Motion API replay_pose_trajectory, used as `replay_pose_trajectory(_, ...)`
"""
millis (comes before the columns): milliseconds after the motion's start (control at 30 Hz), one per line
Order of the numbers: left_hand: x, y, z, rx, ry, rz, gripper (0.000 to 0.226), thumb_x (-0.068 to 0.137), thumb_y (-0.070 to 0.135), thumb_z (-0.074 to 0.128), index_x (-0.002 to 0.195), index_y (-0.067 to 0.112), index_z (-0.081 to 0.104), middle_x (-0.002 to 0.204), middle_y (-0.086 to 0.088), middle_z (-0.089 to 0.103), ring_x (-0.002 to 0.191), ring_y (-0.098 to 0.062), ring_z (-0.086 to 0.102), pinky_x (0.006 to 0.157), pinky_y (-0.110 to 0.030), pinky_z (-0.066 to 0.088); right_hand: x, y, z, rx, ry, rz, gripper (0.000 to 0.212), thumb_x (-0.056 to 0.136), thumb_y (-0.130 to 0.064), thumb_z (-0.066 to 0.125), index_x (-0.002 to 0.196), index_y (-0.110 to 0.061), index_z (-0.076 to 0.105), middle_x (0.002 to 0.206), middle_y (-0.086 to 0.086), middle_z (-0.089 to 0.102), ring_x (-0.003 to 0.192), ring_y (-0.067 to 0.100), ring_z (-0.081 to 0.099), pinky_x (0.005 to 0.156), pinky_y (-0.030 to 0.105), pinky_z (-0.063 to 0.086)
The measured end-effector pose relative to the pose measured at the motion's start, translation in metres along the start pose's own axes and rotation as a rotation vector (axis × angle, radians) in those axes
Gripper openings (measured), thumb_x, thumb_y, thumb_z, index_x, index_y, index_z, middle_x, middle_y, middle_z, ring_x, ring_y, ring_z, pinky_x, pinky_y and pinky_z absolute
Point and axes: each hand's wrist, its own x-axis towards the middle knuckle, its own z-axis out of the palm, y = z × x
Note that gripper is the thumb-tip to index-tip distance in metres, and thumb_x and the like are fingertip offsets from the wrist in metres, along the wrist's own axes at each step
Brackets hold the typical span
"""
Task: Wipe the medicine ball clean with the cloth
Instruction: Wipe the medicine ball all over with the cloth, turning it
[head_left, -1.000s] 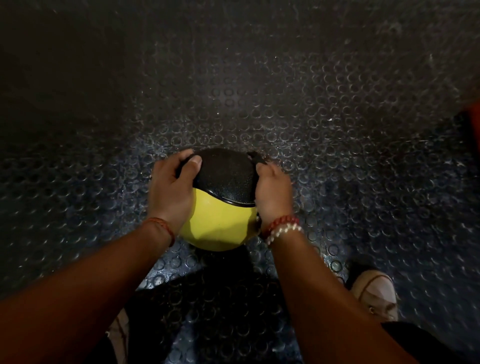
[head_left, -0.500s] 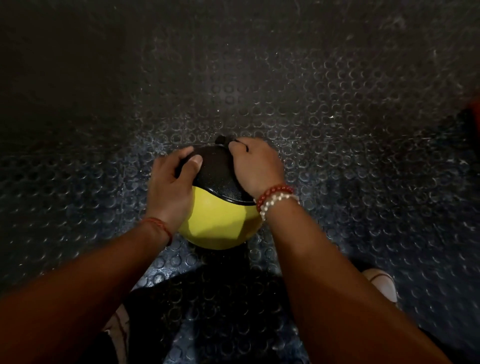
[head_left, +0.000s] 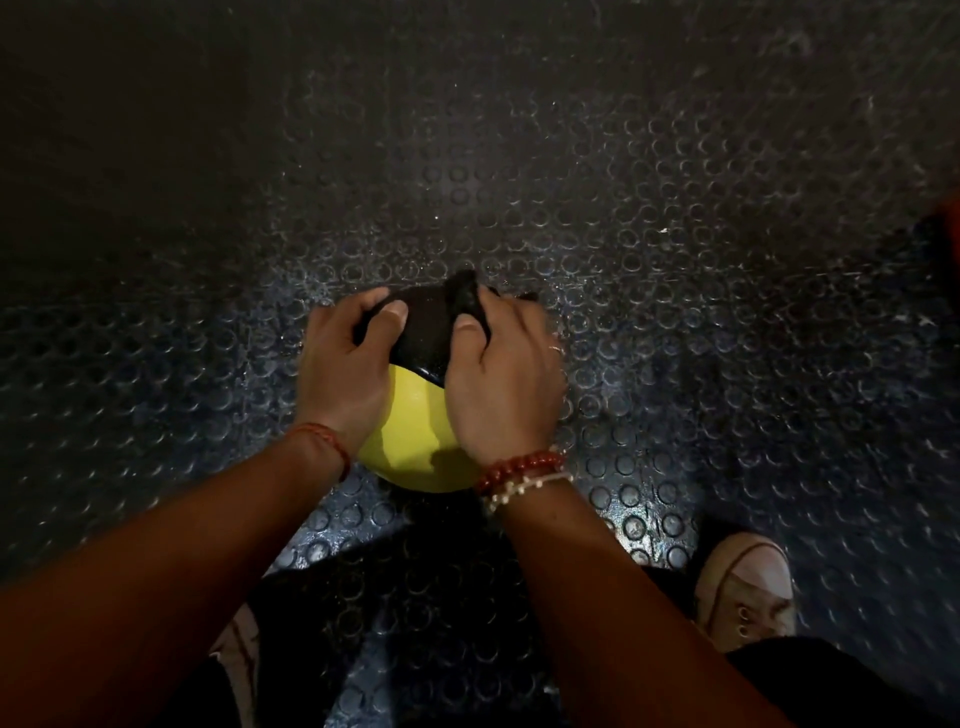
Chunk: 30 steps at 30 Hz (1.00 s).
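Cloth (head_left: 464, 297) touches medicine ball (head_left: 415, 441), black half farthest.

Items counted:
- One medicine ball (head_left: 415, 441) is showing.
- One dark cloth (head_left: 465, 296) is showing.
- Two hands are showing: left hand (head_left: 343, 384) and right hand (head_left: 504, 384).
- Three wristbands are being worn: one red thread (head_left: 324, 436), one red bead string (head_left: 519, 467), one pale bead string (head_left: 530, 483).
- Two shoes are showing: right shoe (head_left: 748, 587) and left shoe (head_left: 236, 654), the latter only partly.

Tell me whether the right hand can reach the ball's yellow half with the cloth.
Probably yes: the right hand, gripping the cloth, rests beside the bare yellow half of the medicine ball; the left hand grips the opposite side.
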Motion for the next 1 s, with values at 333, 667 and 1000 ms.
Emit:
replay_pose_trajectory(333,0.001,-0.004,-0.003,0.003,-0.021,0.019,0.026,0.099,0.030,0.058,0.123,0.023,0.064,0.120,0.002,0.047,0.109,-0.008,0.050,0.080,0.005,0.033,0.067,-0.001,-0.006,0.037,-0.384,0.092,0.034,0.094,-0.035,0.040,0.083,-0.016,0.066,0.085,0.001,0.061,0.076,0.018,0.055,0.063,0.028,0.036)
replay_pose_trajectory(667,0.005,-0.004,0.000,0.010,-0.005,0.010,0.031,0.098,0.035,0.058,0.123,0.021,0.067,0.128,-0.003,0.054,0.112,-0.009,0.053,0.091,-0.013,0.037,0.042,0.029,-0.009,0.250,-0.266,0.492,0.030,0.096,-0.027,0.039,0.099,-0.011,0.065,0.113,0.011,0.062,0.098,0.027,0.056,0.091,0.039,0.044)
replay_pose_trajectory(1000,0.004,-0.004,-0.002,-0.004,-0.019,0.004,0.021,0.099,0.030,0.057,0.118,0.025,0.064,0.119,0.000,0.047,0.099,-0.003,0.052,0.073,0.007,0.033,0.024,-0.001,-0.006,-0.028,-0.115,-0.026,0.034,0.095,-0.036,0.037,0.119,-0.024,0.060,0.117,0.001,0.053,0.100,0.023,0.053,0.084,0.036,0.044)
